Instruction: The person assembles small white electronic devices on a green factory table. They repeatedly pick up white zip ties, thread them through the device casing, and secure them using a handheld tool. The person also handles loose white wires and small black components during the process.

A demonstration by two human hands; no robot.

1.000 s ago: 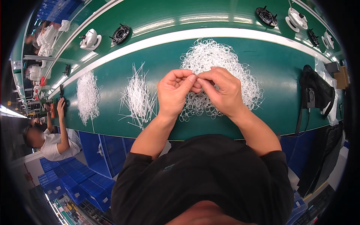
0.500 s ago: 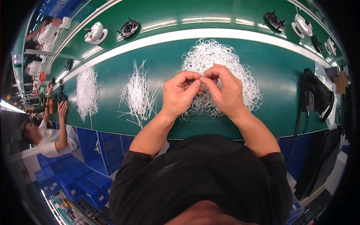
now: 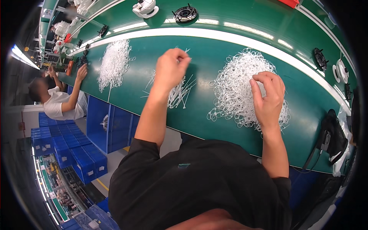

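My left hand (image 3: 171,71) is over a small pile of straight white cable ties (image 3: 177,95), its fingers curled together; what they hold, if anything, is hidden. A tie end sticks out just beyond the knuckles. To the right, my right hand (image 3: 269,96) hovers over a big heap of white cable ties closed into loops (image 3: 237,88). Its fingers are bent, with the thumb a little apart from them, and nothing shows between them.
Farther left lies another heap of looped white ties (image 3: 115,63). Beyond the white strip stand a black round part (image 3: 185,14) and a white housing (image 3: 145,7). A black bag (image 3: 330,134) lies at the right. A co-worker (image 3: 63,101) sits far left, near blue bins (image 3: 86,161).
My hands were together in front of the looped heap; they have parted, the left moving to the straight ties, the right staying over the loops. The whole view has turned.
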